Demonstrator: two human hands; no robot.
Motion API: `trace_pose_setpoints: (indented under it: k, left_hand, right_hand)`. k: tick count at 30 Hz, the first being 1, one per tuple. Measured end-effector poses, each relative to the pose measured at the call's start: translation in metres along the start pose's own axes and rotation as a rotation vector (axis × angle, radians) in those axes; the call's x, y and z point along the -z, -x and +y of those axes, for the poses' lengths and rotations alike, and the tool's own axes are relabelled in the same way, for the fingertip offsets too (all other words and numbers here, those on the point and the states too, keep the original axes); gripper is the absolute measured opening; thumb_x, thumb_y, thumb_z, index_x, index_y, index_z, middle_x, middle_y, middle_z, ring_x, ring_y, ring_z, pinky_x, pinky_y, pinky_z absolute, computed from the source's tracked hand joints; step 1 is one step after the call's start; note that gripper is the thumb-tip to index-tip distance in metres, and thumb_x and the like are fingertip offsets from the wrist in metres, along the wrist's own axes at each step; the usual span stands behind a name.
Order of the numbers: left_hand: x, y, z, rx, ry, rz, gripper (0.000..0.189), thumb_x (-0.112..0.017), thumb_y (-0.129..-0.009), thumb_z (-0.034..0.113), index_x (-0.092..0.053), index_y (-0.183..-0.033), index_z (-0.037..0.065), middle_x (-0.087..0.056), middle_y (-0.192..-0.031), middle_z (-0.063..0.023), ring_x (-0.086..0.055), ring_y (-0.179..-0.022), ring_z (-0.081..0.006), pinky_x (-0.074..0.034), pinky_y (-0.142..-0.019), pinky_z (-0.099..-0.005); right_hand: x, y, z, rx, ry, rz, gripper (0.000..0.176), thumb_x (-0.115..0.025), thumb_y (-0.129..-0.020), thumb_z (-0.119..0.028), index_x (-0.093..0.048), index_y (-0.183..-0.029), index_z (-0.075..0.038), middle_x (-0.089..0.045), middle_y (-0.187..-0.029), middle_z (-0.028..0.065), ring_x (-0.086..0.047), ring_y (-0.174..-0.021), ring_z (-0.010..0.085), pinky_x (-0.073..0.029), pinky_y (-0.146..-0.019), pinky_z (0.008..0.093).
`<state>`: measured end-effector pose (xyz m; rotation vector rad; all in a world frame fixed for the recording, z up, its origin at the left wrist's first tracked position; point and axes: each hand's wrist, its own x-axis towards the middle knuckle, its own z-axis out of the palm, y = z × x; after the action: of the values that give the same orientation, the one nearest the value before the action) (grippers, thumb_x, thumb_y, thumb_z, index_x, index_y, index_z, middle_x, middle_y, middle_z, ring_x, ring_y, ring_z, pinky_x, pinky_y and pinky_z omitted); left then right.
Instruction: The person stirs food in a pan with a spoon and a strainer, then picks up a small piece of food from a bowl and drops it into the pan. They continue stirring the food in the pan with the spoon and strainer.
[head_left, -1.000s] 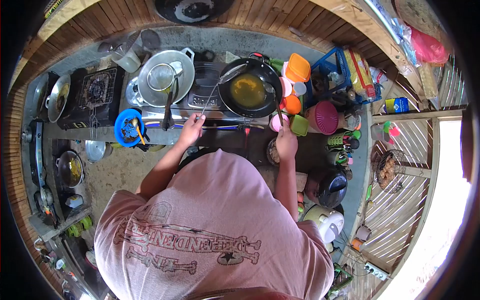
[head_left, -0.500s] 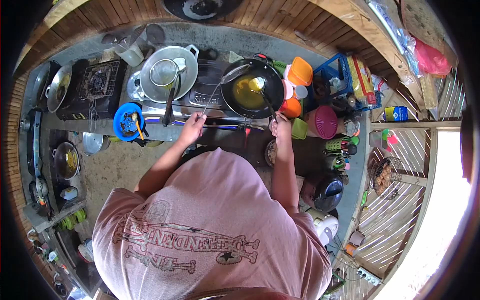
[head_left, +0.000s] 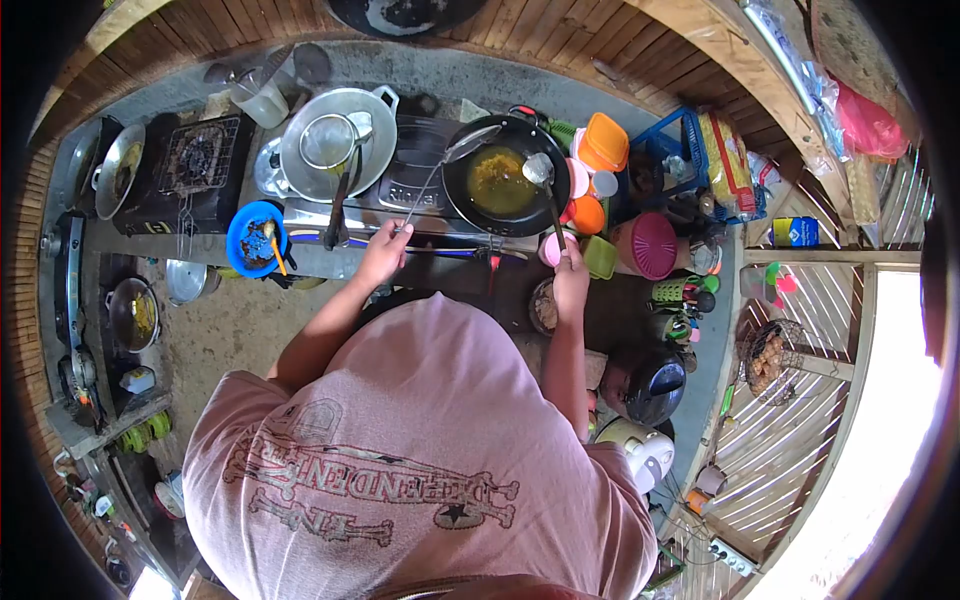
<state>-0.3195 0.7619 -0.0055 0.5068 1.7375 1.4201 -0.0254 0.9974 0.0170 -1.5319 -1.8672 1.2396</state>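
My left hand [head_left: 384,252] is closed on the thin wire handle of a skimmer [head_left: 472,143]. Its mesh head hangs over the left rim of a black wok [head_left: 458,190]. My right hand [head_left: 570,282] grips the dark handle of a metal ladle [head_left: 538,168], whose rounded head is over the wok's right side. Yellow-orange bits of food [head_left: 497,175] lie in oil at the wok's middle. The wok stands on the right side of a gas stove [head_left: 412,165].
A large pot [head_left: 292,160] with a strainer [head_left: 328,142] across it stands left of the wok. A blue bowl [head_left: 238,243] with an orange-handled spoon sits at the counter edge. Plastic containers [head_left: 606,140] crowd the wok's right. A black grill stove [head_left: 160,210] is farther left.
The ladle has moved right and up from the oil toward the wok's right rim, and my right hand has shifted slightly right and back. The left hand with the skimmer has barely moved.
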Motion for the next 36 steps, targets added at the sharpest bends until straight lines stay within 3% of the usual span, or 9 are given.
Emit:
trace_pose_setpoints:
  k: [2, 5, 9, 12, 14, 19, 27, 31, 36]
  left_hand:
    - [0.0, -0.001, 0.001, 0.008, -0.03, -0.004, 0.036, -0.055, -0.104, 0.037, -0.056, -0.111, 0.002, -0.049, -0.063, 0.0001, -0.047, -0.045, -0.0091, -0.039, -0.044, -0.028]
    - [-0.001, 0.001, 0.006, -0.002, -0.055, 0.003, 0.036, -0.054, -0.104, 0.037, -0.055, -0.112, 0.002, -0.049, -0.063, 0.0001, -0.048, -0.046, -0.0091, -0.039, -0.044, -0.0279]
    - [0.0, 0.001, 0.003, -0.016, -0.028, 0.006, 0.037, -0.054, -0.104, 0.037, -0.055, -0.112, 0.002, -0.049, -0.064, -0.0003, -0.048, -0.046, -0.0094, -0.04, -0.044, -0.0282]
    - [0.002, 0.004, 0.0, -0.016, -0.02, 0.007, 0.037, -0.055, -0.104, 0.038, -0.054, -0.112, 0.002, -0.049, -0.066, -0.0006, -0.048, -0.047, -0.0094, -0.04, -0.045, -0.0282]
    - [0.004, 0.002, -0.006, -0.017, -0.033, -0.003, 0.038, -0.055, -0.104, 0.038, -0.054, -0.113, 0.002, -0.049, -0.067, -0.0004, -0.048, -0.047, -0.0092, -0.041, -0.046, -0.0283]
    - [0.005, 0.007, 0.0, -0.019, -0.002, 0.016, 0.036, -0.054, -0.104, 0.038, -0.053, -0.111, 0.003, -0.048, -0.065, -0.0002, -0.047, -0.048, -0.0099, -0.039, -0.046, -0.0278]
    - [0.005, 0.007, -0.007, -0.027, 0.035, 0.007, 0.033, -0.054, -0.104, 0.038, -0.052, -0.105, 0.004, -0.047, -0.063, -0.0004, -0.045, -0.048, -0.0104, -0.037, -0.046, -0.0268]
    - [0.005, 0.004, -0.013, -0.021, 0.022, 0.001, 0.034, -0.054, -0.104, 0.037, -0.053, -0.106, 0.003, -0.048, -0.064, -0.0003, -0.046, -0.047, -0.0095, -0.038, -0.045, -0.0269]
    - [0.002, 0.006, -0.003, -0.019, 0.007, -0.002, 0.033, -0.053, -0.104, 0.037, -0.052, -0.104, 0.004, -0.047, -0.064, -0.0004, -0.046, -0.049, -0.0102, -0.037, -0.046, -0.0268]
  right_hand:
    - [-0.004, 0.0, 0.006, 0.205, 0.232, 0.144, 0.038, -0.048, -0.102, -0.021, -0.06, -0.135, -0.005, -0.07, -0.113, 0.0212, -0.069, -0.099, 0.0338, -0.051, -0.087, 0.0412]
    - [0.0, 0.015, -0.036, 0.061, 0.315, 0.096, 0.039, -0.047, -0.103, -0.023, -0.059, -0.134, -0.003, -0.066, -0.121, 0.0249, -0.062, -0.116, 0.0409, -0.047, -0.097, 0.0451]
    - [-0.011, -0.005, -0.018, 0.033, 0.329, 0.081, 0.039, -0.049, -0.102, -0.023, -0.057, -0.136, -0.005, -0.067, -0.119, 0.0247, -0.065, -0.112, 0.0373, -0.047, -0.097, 0.0418]
    - [-0.026, -0.038, 0.039, 0.268, 0.154, 0.179, 0.035, -0.05, -0.104, -0.022, -0.06, -0.136, -0.012, -0.071, -0.092, 0.0172, -0.068, -0.077, 0.0279, -0.054, -0.072, 0.0382]
    - [-0.018, -0.023, -0.004, -0.337, -0.565, -0.153, 0.03, -0.051, -0.105, -0.022, -0.063, -0.132, -0.019, -0.056, -0.065, 0.0015, -0.047, -0.047, 0.0119, -0.04, -0.045, 0.0282]
    - [-0.025, -0.002, -0.023, -0.432, -0.776, -0.213, 0.03, -0.052, -0.106, -0.023, -0.061, -0.133, -0.018, -0.044, -0.06, -0.0068, -0.033, -0.043, 0.0039, -0.027, -0.039, 0.0225]
    - [-0.018, 0.007, -0.007, 0.041, -0.401, -0.003, 0.036, -0.05, -0.104, -0.015, -0.061, -0.137, -0.008, -0.044, -0.07, -0.0071, -0.038, -0.059, 0.0041, -0.033, -0.053, 0.0216]
    - [-0.005, 0.012, -0.01, 0.023, -0.241, 0.002, 0.037, -0.051, -0.103, -0.014, -0.06, -0.137, -0.007, -0.047, -0.074, -0.0063, -0.036, -0.06, 0.004, -0.033, -0.054, 0.0215]
    - [-0.004, 0.008, 0.007, 0.119, -0.1, 0.041, 0.036, -0.049, -0.102, -0.014, -0.06, -0.136, -0.004, -0.07, -0.112, 0.0122, -0.065, -0.098, 0.0196, -0.049, -0.088, 0.0296]
